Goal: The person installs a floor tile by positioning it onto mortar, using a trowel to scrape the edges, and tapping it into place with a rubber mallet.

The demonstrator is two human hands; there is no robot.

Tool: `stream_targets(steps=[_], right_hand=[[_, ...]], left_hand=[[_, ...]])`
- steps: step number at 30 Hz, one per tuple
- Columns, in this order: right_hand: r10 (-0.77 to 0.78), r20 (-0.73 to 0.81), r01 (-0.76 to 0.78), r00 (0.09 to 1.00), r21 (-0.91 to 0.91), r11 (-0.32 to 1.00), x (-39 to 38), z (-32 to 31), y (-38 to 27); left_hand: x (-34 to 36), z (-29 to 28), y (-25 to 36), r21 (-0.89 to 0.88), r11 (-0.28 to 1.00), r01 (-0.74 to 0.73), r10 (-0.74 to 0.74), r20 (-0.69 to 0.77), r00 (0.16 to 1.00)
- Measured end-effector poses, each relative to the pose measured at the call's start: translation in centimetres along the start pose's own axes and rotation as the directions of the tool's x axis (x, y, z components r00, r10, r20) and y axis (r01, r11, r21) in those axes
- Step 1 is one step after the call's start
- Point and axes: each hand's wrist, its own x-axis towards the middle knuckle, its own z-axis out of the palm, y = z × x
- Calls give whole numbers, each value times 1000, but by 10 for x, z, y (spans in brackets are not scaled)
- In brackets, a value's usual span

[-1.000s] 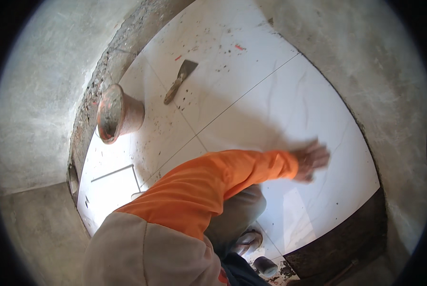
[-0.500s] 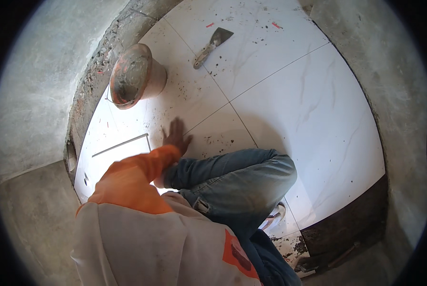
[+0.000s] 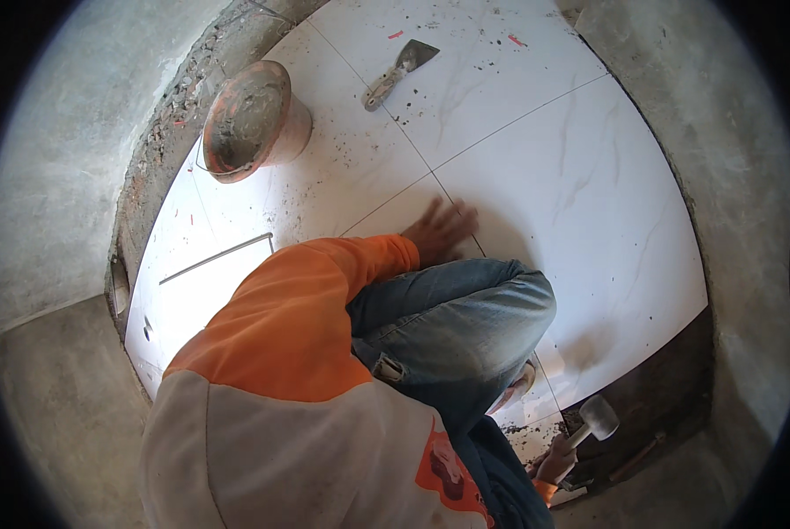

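The bent knee [image 3: 527, 295] in worn blue jeans blocks part of the floor, and the rest is easiest to place from it. Just to its upper left, the left hand [image 3: 439, 231] is spread over the white floor tiles [image 3: 624, 194]; its fingers are smeared by blur, and I cannot tell whether the palm touches the surface. The orange sleeve [image 3: 324, 273] runs to that hand from the left of the knee, hiding the tiles beneath. Below and to the right of the knee, the right hand [image 3: 556, 463] is closed around the handle of a mallet [image 3: 599, 417], whose pale grey head points up and to the right; the grip covers the lower handle, and only a bit of orange cuff shows before the leg hides that arm. A shoe [image 3: 518, 388] peeks out right below the knee, mostly covered by the leg. Farther right and below, in a dark strip [image 3: 668, 370] along the tile edge, lies a thin tool [image 3: 637, 457], too dim to identify. Far to the upper left of the knee a mortar-smeared bucket [image 3: 293, 137] stands, its contents hard to read; nearer, above and left, a scraper [image 3: 401, 75] lies flat. Well left of the knee, glare washes out the tiles around a thin bent rod [image 3: 218, 258], and the sleeve may cover part of it
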Motion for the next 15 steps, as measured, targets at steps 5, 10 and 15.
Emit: stream_targets(steps=[5,10,15], right_hand=[[-184,-150,201,971,107,974,22,15,-20],[-249,-283,325,926,263,909,17,12,-35],[-189,-397,278,898,179,944,6,10,-21]], left_hand=[[-20,39,-4,381,869,-316,346,-10,938],[-1,2,-9,176,973,-148,127,128,984],[-27,4,-87,139,414,899,-903,-63,426]])
